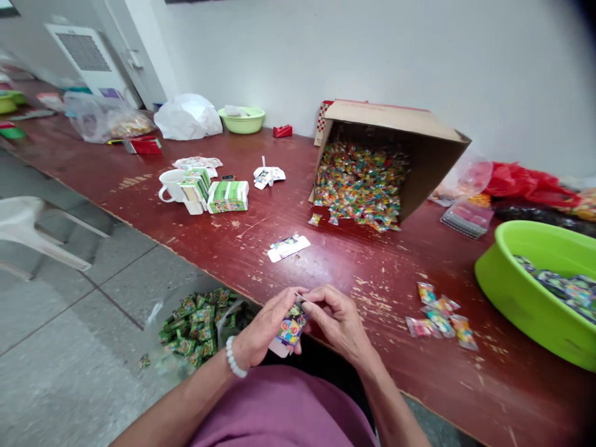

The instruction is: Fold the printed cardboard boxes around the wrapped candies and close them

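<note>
One small printed carton [294, 324], clasped in my left hand [258, 329] by the table's [242, 242] near edge, long axis running away from me, white flap [278, 348] lapward, far end in my right hand's [339, 318] narrow thumb-and-finger pinch.

"What are you holding?"

"A small box [293, 324], printed in bright colours. My left fingers [278, 307] wrap its side, and my right fingers [317, 314] pinch at its top edge."

"And on the table [363, 270]?"

"Some flat card [289, 250] just beyond me, then a big box [440, 171] on its side, candies [363, 186] heaped at its mouth."

"To your right?"

"Five wrapped packets [439, 321] in a cluster, near a green tub [512, 298]."
</note>
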The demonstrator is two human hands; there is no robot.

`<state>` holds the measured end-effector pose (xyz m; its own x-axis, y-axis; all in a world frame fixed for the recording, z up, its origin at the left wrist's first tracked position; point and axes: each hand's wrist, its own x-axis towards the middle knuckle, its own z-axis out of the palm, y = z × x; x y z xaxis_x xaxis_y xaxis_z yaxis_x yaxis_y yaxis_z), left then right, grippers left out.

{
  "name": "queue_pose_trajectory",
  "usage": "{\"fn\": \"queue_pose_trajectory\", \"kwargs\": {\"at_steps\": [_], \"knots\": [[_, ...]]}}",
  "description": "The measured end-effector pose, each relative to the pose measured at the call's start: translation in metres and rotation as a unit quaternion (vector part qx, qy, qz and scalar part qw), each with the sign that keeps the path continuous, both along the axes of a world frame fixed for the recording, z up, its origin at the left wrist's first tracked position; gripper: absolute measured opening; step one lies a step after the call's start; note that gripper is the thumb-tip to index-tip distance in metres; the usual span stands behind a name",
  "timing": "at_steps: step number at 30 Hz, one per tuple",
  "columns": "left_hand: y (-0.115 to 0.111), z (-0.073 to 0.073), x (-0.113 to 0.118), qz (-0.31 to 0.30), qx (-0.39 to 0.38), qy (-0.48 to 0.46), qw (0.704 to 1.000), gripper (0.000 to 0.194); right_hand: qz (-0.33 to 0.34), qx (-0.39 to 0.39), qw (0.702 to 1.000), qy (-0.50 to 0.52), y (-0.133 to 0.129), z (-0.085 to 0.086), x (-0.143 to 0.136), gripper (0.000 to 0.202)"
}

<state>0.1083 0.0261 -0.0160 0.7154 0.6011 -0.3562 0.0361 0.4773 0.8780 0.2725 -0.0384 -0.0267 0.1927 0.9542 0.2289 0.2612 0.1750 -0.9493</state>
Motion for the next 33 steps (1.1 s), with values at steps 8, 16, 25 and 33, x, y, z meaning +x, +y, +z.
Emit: {"fn": "queue_pose_trajectory", "kwargs": {"at_steps": [8,16,25,33], "knots": [[-0.002,0.004,0.008,0.017,0.026,0.025,0.999,0.072,0.049,-0.087,0.982,0.160,0.007,0.008,-0.002,0.016],[0.003,-0.006,0.002,0.008,0.042,0.032,0.999,0.068,0.043,-0.093,0.969,0.227,0.011,0.014,-0.008,0.021],[-0.001,-0.009,0.009,0.073,-0.111,0.004,0.991,0.059,-0.005,0.037,0.999,-0.002,-0.007,0.008,-0.023,0.015],[-0.001,-0.013,0.012,0.082,-0.102,-0.039,0.991,0.046,-0.040,-0.071,0.975,0.205,-0.002,-0.011,-0.032,0.022]]}}
